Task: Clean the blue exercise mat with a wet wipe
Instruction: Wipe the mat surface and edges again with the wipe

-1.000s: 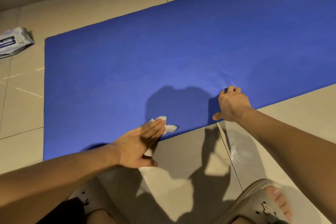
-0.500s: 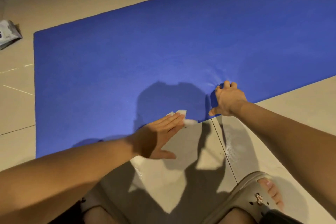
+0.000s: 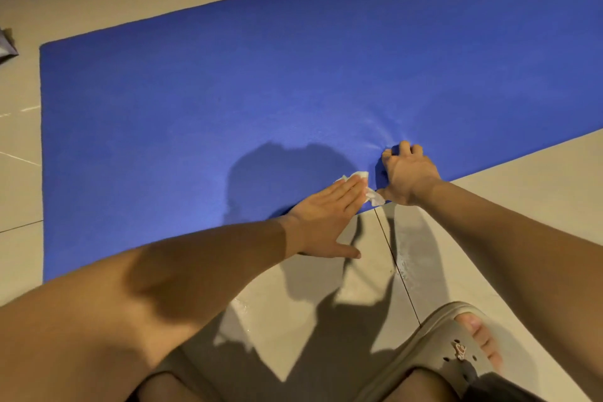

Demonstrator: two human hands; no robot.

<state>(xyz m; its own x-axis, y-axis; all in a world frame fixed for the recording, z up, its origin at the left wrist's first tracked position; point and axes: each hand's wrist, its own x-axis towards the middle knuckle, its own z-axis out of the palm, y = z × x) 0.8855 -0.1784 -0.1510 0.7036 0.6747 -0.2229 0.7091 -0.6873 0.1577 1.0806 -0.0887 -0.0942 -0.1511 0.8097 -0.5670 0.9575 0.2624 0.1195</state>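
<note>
The blue exercise mat (image 3: 261, 81) lies flat on the tiled floor and runs off the right edge of the view. My left hand (image 3: 326, 219) lies flat with straight fingers and presses a crumpled white wet wipe (image 3: 368, 191) onto the mat's near edge. Only part of the wipe shows past the fingertips. Right beside it, my right hand (image 3: 408, 173) has its fingers curled over the mat's near edge, gripping it, and the mat wrinkles around the fingertips.
Beige floor tiles (image 3: 489, 206) surround the mat, with a wet streak along the tile joint below my right hand. A wipes packet (image 3: 6, 46) peeks in at the far left edge. My right foot in a grey clog (image 3: 456, 346) stands at the bottom right.
My left hand has slid the wipe to the right along the mat's near edge until it is next to my right hand. My right hand keeps its grip on the mat.
</note>
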